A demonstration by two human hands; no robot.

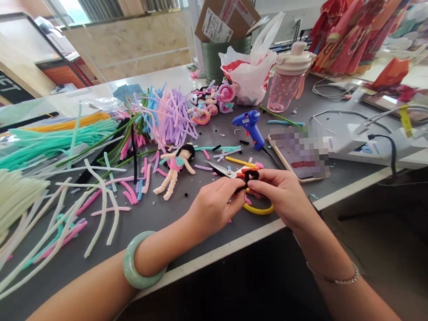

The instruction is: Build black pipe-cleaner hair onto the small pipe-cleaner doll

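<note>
My left hand (215,207) and my right hand (275,195) meet over the table, pinching a small twist of black chenille stem (252,176) with an orange piece (244,173) beside it. Just under my fingers lie open steel scissors (222,169), and their yellow handle loop (257,208) shows below my hands. Whether the scissors touch my hands, I cannot tell. To the left stands out a finished pipe-cleaner doll (174,168) with black hair and a pink dress, lying on the grey table (160,228).
Bundles of pale, mint and lilac pipe cleaners (170,117) spread across the left and back. A blue glue gun (250,121), a phone with a blurred screen (297,154), a pink bottle (289,79) and a white plastic bag (248,72) stand behind. Cables lie at right.
</note>
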